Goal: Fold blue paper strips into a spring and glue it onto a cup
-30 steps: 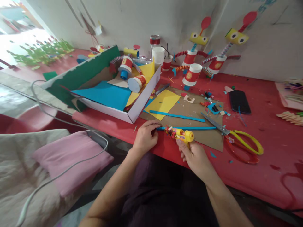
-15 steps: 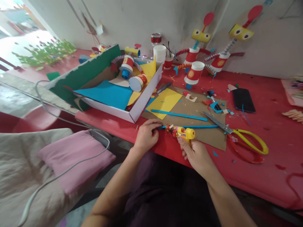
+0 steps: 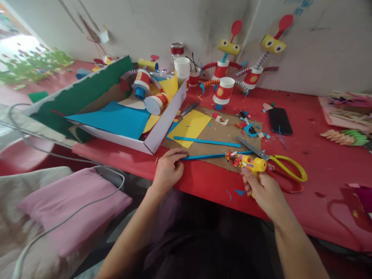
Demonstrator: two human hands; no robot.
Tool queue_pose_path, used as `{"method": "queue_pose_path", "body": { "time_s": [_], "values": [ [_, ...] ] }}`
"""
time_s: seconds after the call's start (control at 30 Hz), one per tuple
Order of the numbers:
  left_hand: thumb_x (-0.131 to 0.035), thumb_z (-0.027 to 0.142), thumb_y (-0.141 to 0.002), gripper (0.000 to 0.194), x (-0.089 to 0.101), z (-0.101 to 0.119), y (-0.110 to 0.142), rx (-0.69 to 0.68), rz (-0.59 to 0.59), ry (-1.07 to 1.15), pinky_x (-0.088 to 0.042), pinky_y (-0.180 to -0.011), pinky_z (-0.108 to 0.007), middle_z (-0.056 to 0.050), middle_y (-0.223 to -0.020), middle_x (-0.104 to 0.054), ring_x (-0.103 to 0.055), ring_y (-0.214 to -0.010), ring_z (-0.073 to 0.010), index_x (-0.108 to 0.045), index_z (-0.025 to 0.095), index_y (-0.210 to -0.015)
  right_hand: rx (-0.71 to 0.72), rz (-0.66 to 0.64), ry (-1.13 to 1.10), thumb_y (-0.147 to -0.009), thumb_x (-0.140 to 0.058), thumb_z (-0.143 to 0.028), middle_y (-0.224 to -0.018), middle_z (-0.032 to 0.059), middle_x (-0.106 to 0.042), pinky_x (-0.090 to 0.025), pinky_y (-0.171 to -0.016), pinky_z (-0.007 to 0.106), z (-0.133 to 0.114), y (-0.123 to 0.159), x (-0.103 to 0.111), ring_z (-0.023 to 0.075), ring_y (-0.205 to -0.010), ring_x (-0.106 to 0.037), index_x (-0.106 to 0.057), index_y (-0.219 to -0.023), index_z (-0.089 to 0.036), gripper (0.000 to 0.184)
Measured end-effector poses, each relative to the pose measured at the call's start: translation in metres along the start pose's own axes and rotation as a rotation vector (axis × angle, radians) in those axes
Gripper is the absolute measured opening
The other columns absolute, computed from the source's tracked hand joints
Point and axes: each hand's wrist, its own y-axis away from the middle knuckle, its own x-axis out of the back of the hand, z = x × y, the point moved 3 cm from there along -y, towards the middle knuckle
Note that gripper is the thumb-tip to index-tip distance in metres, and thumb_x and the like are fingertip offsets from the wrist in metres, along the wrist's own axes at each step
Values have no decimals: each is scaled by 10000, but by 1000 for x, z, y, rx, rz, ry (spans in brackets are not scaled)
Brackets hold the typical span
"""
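Observation:
My left hand (image 3: 168, 170) is closed at the table's front edge, its fingers pinching the left end of a blue paper strip (image 3: 206, 156). In my right hand (image 3: 263, 190) is a yellow glue gun (image 3: 252, 163), gripped by its handle. The gun's nozzle end, crusted with red and coloured bits, lies over the strip toward its right part. A second blue strip (image 3: 207, 142) lies just beyond, crossing a yellow paper sheet (image 3: 197, 122) on the brown cardboard (image 3: 226, 133). Beside the gun rest large scissors (image 3: 261, 154) with yellow and red handles.
An open box (image 3: 124, 140) holding coloured paper and cup figures stands at left. Paper-cup robots (image 3: 223, 91) line the wall, near stacked white cups (image 3: 182, 68). A black phone (image 3: 279, 121) and craft sticks (image 3: 348, 116) lie at right. A cable (image 3: 87, 201) hangs at left.
My right hand has moved the glue gun rightward along the blue strip, away from my left hand. My left hand stays at the strip's end. The whole view has shifted toward the right.

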Motion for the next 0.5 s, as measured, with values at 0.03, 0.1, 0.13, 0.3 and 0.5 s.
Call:
{"method": "queue_pose_path", "body": {
  "time_s": [0.03,0.1,0.13,0.3,0.5],
  "values": [
    [-437,24,-681,386,0,0,0,2,-3,-1,-523,-902,-318,-57,-1077,-689,-644,-996,-183,-715,175,-902,-13,22,-14,-791,-430,-698,-582,16,-563,-442,-438,258,3,-1,5,137,-468,-536,-560,-754,-180,536],
    [-439,36,-692,375,0,0,-1,7,-7,-4,-519,-908,-317,-57,-1078,-690,-646,-989,-183,-716,174,-903,-34,66,-42,-782,-443,-701,-592,14,-558,-440,-425,253,7,-2,15,132,-462,-529,-560,-773,-174,540],
    [-442,41,-695,369,1,0,-1,6,-9,-5,-517,-910,-317,-59,-1076,-690,-646,-987,-184,-717,170,-906,-40,87,-53,-779,-447,-703,-595,14,-556,-439,-422,250,10,-3,20,130,-460,-525,-558,-775,-173,542],
    [-457,62,-705,357,1,-1,-1,8,-5,-14,-510,-923,-312,-46,-1071,-691,-643,-989,-185,-717,178,-920,-44,151,-65,-775,-462,-697,-585,1,-537,-435,-412,241,16,-3,36,122,-450,-512,-545,-769,-179,524],
    [-469,86,-715,332,0,-3,-2,-1,10,-23,-503,-942,-318,-40,-1075,-692,-647,-986,-184,-718,183,-911,-85,201,-5,-781,-452,-695,-556,8,-552,-435,-426,249,19,-1,41,131,-442,-526,-561,-765,-170,536]
  ]
}}
